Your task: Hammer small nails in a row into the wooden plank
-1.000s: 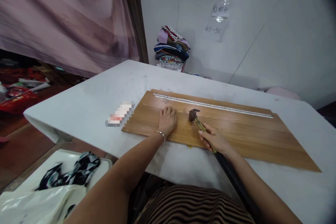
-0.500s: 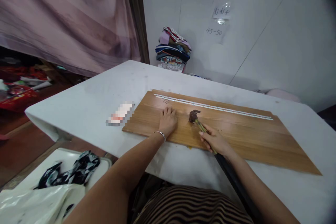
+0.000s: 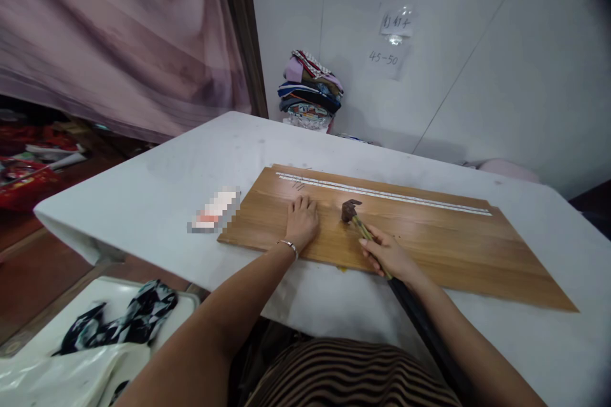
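Note:
My right hand is wrapped round the handle of a claw hammer, which has a rusty head and a long dark grip running back under my forearm. The hammer head is over the middle of a brown wooden board. Flat on the board, my left hand rests with its fingers stretched toward the far edge. Just beyond those fingertips lie several thin nails. Two white marked strips run along the board's far side.
The board lies on a white table. Left of it is a pixelated object. Folded clothes are stacked by the wall. A white stool with patterned cloth stands at lower left, and a pink curtain hangs behind.
The view has shifted slightly, so everything sits a little further left. Both hands and the hammer keep their places over the board.

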Tool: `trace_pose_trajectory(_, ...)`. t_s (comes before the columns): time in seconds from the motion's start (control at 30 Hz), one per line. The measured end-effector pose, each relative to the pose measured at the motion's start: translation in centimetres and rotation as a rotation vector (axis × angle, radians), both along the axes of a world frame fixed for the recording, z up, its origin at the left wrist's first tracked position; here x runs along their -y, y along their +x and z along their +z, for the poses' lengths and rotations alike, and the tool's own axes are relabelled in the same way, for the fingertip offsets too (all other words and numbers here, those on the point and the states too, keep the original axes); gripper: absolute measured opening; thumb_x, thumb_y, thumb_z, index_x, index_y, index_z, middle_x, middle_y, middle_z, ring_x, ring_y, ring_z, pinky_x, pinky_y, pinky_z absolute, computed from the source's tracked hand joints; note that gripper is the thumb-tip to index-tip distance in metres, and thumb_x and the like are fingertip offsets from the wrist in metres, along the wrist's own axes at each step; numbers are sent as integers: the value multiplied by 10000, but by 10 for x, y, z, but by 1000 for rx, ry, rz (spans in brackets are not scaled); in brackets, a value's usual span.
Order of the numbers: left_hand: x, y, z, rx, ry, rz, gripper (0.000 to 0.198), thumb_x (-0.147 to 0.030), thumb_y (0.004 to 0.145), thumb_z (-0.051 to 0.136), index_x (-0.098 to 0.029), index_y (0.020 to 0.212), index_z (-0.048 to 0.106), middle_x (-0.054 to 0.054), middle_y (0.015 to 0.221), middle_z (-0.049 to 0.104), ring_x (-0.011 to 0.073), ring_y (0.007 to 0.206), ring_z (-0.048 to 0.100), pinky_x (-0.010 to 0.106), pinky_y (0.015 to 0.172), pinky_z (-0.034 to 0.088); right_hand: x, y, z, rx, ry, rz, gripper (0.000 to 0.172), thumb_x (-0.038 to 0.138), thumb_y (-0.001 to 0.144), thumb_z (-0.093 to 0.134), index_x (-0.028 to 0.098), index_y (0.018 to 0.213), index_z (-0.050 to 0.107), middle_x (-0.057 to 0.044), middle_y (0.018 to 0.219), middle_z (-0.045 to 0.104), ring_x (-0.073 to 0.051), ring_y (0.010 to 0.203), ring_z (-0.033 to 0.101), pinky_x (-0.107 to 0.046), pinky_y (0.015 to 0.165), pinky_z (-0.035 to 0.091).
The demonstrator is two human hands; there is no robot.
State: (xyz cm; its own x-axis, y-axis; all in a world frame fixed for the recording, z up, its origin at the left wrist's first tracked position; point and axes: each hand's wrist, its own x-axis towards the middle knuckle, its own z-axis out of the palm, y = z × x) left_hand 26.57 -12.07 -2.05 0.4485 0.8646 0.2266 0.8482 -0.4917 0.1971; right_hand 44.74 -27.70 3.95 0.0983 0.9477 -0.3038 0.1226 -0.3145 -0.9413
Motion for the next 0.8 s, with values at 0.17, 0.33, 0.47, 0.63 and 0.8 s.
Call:
trace_pose_trajectory(0.17,0,0,1,-2,0,4,378,-255,970,364,-203,1245,618,137,1433,526,305,1358,402,498,1111,317,0,0,-1,-1,0,7,658,460,800,616,216,1397,488,96,631,518,-43,340,380,-172,300,326)
trace_pose_trajectory(0.33,1,0,3,-8,9,-4,377,-254,968,364,-197,1243,616,139,1426,531,304,1353,411,496,1113,321,0,0,-1,-11,13,26,657,456,819,602,214,1416,472,95,635,515,-41,339,379,-172,303,325)
trace_pose_trajectory(0.47,2,0,5,-23,-3,4,378,-256,964,366,-201,1244,614,136,1438,523,304,1357,406,499,1112,323,0,-1,2,-5,8,14,672,459,803,610,206,1411,476,96,628,514,-45,346,385,-175,308,336)
trace_pose_trajectory(0.63,2,0,4,-18,12,-6,377,-248,970,349,-202,1230,617,137,1423,535,303,1351,412,493,1104,332,0,-1,0,-9,7,21,654,454,808,603,222,1409,487,96,619,516,-47,337,380,-180,307,325)
trace_pose_trajectory(0.8,1,0,2,-21,18,-1,371,-257,970,358,-208,1234,614,134,1428,532,306,1354,409,500,1106,329,0,-1,2,-13,21,17,680,461,800,612,211,1418,478,96,632,518,-47,340,376,-186,308,333)
